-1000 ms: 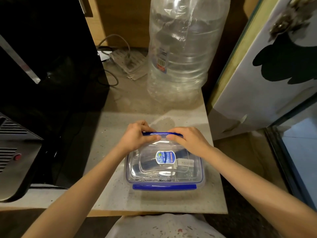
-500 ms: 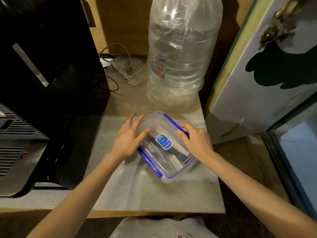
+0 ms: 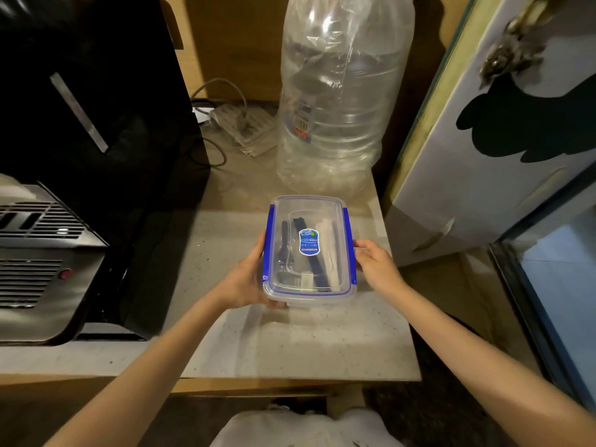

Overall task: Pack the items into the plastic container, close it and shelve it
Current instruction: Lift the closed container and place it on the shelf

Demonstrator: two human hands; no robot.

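Observation:
The clear plastic container (image 3: 322,204) with a lid, blue side clips and a blue oval sticker is held a little above the pale countertop (image 3: 300,343), its long side pointing away from me. Dark and white items lie inside, seen through the lid. My left hand (image 3: 248,279) grips its left side and lower corner. My right hand (image 3: 374,262) holds its right side by the blue clip.
A big clear water bottle (image 3: 342,98) stands just behind the container. A black appliance (image 3: 90,124) and a grey vented machine (image 3: 42,262) fill the left. A power strip with cables (image 3: 242,124) lies at the back. A white door (image 3: 503,140) stands at the right.
The container turned from crosswise to lengthwise and rose off the countertop. Both hands shifted from pressing the lid's far clip to gripping the container's two long sides.

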